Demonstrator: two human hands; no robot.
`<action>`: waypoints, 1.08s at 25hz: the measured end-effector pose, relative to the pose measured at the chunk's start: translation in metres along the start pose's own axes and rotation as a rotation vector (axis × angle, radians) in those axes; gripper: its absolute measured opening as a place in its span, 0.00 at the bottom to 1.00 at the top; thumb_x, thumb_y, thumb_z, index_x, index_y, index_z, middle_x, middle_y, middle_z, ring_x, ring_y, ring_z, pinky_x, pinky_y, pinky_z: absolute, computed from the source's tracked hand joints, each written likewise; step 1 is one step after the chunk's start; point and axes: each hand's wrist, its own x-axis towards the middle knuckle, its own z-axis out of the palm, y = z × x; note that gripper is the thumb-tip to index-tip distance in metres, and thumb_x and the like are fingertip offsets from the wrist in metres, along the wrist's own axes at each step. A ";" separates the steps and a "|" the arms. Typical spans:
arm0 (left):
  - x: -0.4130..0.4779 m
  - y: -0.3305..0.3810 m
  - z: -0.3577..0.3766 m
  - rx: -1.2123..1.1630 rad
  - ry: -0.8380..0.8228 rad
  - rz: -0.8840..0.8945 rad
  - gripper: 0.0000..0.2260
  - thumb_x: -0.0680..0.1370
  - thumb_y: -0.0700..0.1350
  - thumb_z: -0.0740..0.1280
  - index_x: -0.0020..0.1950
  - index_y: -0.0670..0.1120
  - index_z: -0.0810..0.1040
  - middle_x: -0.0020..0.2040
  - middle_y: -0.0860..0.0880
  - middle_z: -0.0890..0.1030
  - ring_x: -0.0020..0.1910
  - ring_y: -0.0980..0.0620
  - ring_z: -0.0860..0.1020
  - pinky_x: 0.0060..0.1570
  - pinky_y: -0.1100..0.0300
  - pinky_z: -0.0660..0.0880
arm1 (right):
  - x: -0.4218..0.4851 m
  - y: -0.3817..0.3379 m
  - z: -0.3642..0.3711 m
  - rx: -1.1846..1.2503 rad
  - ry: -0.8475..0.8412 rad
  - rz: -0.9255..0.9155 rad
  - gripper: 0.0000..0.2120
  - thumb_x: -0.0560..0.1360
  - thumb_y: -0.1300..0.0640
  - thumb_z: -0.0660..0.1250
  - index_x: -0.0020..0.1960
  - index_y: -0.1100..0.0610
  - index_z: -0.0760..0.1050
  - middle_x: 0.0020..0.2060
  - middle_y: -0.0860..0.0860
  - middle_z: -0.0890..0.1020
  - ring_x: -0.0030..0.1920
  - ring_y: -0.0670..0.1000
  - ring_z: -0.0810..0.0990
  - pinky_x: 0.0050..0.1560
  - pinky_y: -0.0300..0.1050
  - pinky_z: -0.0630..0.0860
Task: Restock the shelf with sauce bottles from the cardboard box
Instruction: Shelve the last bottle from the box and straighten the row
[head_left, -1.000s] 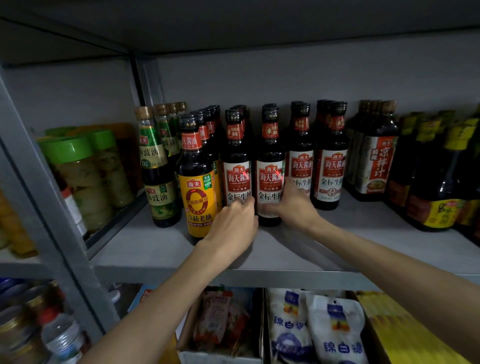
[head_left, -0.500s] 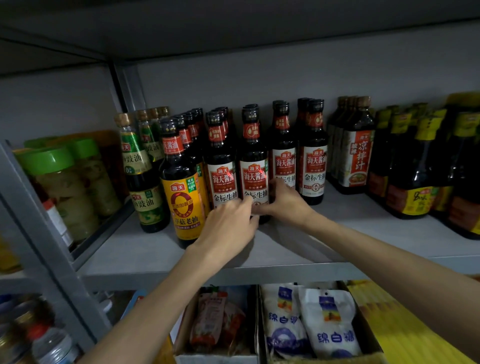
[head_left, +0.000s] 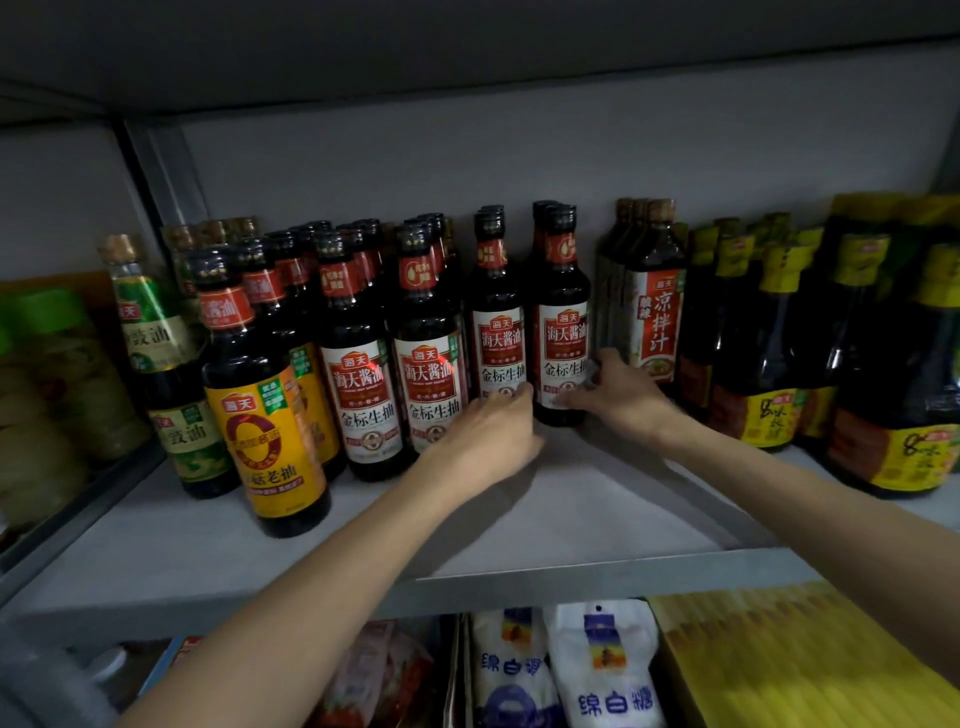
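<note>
At the left edge of the frame, blurred green-lidded jars (head_left: 47, 384) sit beyond the upright. On the shelf (head_left: 571, 519), the row opens with a green-label oil bottle (head_left: 156, 358). Next is a yellow-label dark soy bottle (head_left: 265, 421), which stands nearest the front lip. A front pair of soy sauce bottles (head_left: 358, 395) with red-and-white labels follows.

In the middle of the frame, the left hand (head_left: 488, 441) reaches the foot of the third soy sauce bottle (head_left: 497, 338), set further back. Its fingers bend toward the bottle, but the back of the hand hides them, so its grip cannot be told. The right hand (head_left: 623, 400) holds the fourth soy sauce bottle (head_left: 563, 338) low on the body, thumb up its right flank and fingers across the label's bottom edge. Both bottles stand upright, just beside each other.

To the right, a dressing bottle (head_left: 657, 317) stands close to the thumb, then large yellow-capped bottles (head_left: 779, 364). The cardboard box cannot be picked out.

These bottles look full, rigid and smooth, so probably heavy for their width, slick and breakable if knocked. Being tall and narrow, they would tip if pushed high. A low hold around the papered label seems safest.
</note>
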 end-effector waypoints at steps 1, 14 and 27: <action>0.005 0.000 0.001 -0.034 -0.002 -0.030 0.17 0.81 0.48 0.64 0.67 0.45 0.67 0.58 0.45 0.77 0.51 0.45 0.79 0.50 0.52 0.77 | 0.004 0.002 0.003 -0.016 -0.010 -0.010 0.30 0.72 0.47 0.75 0.68 0.55 0.67 0.66 0.52 0.79 0.64 0.55 0.79 0.65 0.53 0.75; 0.024 0.004 0.013 -0.007 0.068 -0.116 0.14 0.81 0.47 0.64 0.65 0.45 0.69 0.54 0.46 0.79 0.44 0.47 0.80 0.40 0.55 0.78 | 0.026 0.009 0.010 -0.123 -0.020 -0.108 0.34 0.70 0.43 0.76 0.67 0.58 0.67 0.62 0.54 0.81 0.59 0.57 0.81 0.59 0.56 0.79; 0.003 0.008 0.015 0.136 0.081 -0.121 0.19 0.79 0.56 0.64 0.65 0.47 0.70 0.62 0.45 0.77 0.58 0.42 0.77 0.52 0.53 0.74 | 0.009 0.008 0.009 -0.087 -0.112 0.006 0.34 0.71 0.55 0.76 0.70 0.62 0.63 0.66 0.58 0.76 0.65 0.59 0.77 0.64 0.51 0.75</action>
